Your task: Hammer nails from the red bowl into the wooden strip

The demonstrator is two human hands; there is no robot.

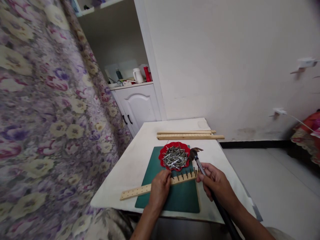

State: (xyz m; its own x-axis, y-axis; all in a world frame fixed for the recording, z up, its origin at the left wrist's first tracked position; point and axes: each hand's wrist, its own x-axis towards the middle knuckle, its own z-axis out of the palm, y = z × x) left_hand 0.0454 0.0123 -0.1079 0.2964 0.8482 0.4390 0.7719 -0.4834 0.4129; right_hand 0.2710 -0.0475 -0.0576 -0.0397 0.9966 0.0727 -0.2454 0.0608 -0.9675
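My right hand point(213, 183) grips a claw hammer point(199, 165) by its shaft, close below the head; the black handle runs back toward me. Its fingertips are at the right end of a pale wooden strip point(136, 192). Several nails point(187, 175) stand upright in rows along the strip's right part, while its left part shows small dark holes. Over the middle of the strip, my left hand point(160, 188) is closed, pinching a nail point(172, 175) just left of the standing ones. Just beyond the strip, a red scalloped dish point(163, 147) holds a heap of loose nails point(176, 158).
Under the strip and dish lies a green mat point(175, 201) on a white-covered table point(120, 176). More wooden strips point(185, 136) lie near the far edge. A flowered curtain point(50, 116) hangs at left; a white cabinet point(140, 105) and wall point(212, 60) stand behind.
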